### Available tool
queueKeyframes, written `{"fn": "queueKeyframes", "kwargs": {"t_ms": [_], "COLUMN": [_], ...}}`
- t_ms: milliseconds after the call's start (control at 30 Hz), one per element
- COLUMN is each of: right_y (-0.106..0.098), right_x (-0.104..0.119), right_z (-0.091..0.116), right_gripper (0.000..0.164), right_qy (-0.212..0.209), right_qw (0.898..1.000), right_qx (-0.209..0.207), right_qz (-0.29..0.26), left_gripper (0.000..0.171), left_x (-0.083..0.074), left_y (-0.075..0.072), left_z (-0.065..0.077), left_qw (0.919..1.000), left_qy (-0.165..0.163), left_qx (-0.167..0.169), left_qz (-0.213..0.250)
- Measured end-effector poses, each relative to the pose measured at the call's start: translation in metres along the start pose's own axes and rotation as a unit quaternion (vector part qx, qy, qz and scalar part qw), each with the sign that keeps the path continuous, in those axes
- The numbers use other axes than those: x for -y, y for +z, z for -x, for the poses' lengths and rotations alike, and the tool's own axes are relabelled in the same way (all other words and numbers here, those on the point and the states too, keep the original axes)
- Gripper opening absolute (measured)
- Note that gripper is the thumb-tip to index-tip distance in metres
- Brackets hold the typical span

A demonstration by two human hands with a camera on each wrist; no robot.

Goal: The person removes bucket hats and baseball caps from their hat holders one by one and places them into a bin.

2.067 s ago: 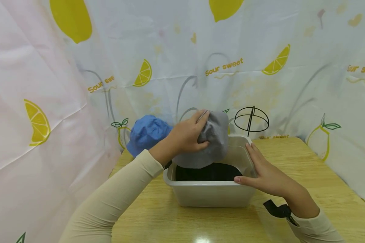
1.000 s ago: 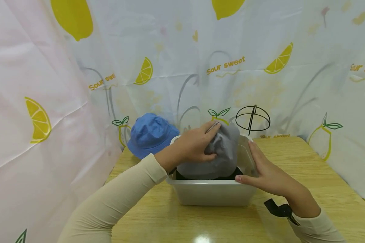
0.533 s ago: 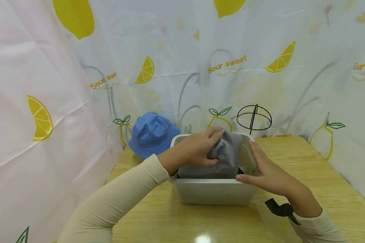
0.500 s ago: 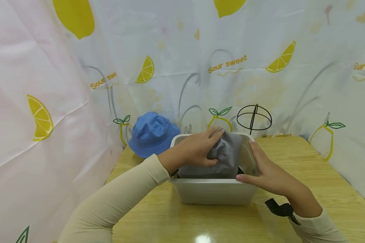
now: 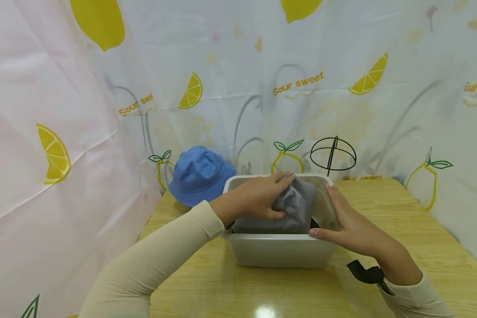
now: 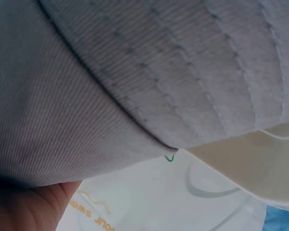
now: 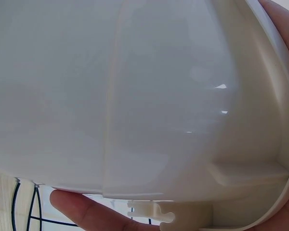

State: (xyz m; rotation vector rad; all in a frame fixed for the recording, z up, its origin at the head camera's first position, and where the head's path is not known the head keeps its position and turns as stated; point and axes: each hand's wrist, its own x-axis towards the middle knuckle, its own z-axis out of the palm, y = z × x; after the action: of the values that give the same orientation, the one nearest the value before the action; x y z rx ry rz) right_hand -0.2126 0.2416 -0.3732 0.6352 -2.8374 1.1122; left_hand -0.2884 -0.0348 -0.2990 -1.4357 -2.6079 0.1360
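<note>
My left hand (image 5: pixel 258 198) grips the crown of a grey bucket hat (image 5: pixel 300 203), thumb on the near side. The hat sits low inside a white plastic bin (image 5: pixel 278 251). Stitched rows of the hat's brim (image 6: pixel 197 62) fill the left wrist view, with part of my left hand (image 6: pixel 29 209) at the lower left. My right hand (image 5: pixel 351 227) holds the bin's right side, thumb over the front rim and fingers along the outside. The right wrist view shows the bin's wall (image 7: pixel 159 96) close up. A bit of black material (image 5: pixel 314 223) peeks out under the hat; the rest is hidden.
A blue bucket hat (image 5: pixel 200 174) sits raised behind the bin's left side, its support mostly hidden. Behind the bin's right corner rises a black wire dome stand (image 5: pixel 332 154). A lemon-print curtain (image 5: pixel 222 53) encloses the wooden table (image 5: pixel 194 282).
My left hand has lowered the grey hat into the bin and shifted it slightly right, covering most of the black material. My right hand keeps its hold on the bin.
</note>
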Motion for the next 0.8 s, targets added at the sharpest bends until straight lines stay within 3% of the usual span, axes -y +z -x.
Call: {"fn": "queueKeyframes", "kwargs": {"t_ms": [333, 533, 800], "right_y": [0.0, 0.001, 0.001], "right_x": [-0.001, -0.001, -0.001], "right_z": [0.0, 0.0, 0.0], "right_gripper": [0.12, 0.119, 0.119], "right_qy": [0.003, 0.002, 0.002], "right_qw": [1.0, 1.0, 1.0], "right_qx": [-0.001, 0.0, -0.003], "right_qz": [0.007, 0.009, 0.011], "left_gripper": [0.099, 0.098, 0.095], "left_x": [0.003, 0.004, 0.005], "left_y": [0.009, 0.015, 0.025], "left_z": [-0.011, -0.015, -0.021], "left_qw": [0.9995, 0.9975, 0.9957], "left_qy": [0.022, 0.01, 0.023], "left_qx": [0.024, 0.065, 0.077], "left_qz": [-0.002, 0.027, 0.046]}}
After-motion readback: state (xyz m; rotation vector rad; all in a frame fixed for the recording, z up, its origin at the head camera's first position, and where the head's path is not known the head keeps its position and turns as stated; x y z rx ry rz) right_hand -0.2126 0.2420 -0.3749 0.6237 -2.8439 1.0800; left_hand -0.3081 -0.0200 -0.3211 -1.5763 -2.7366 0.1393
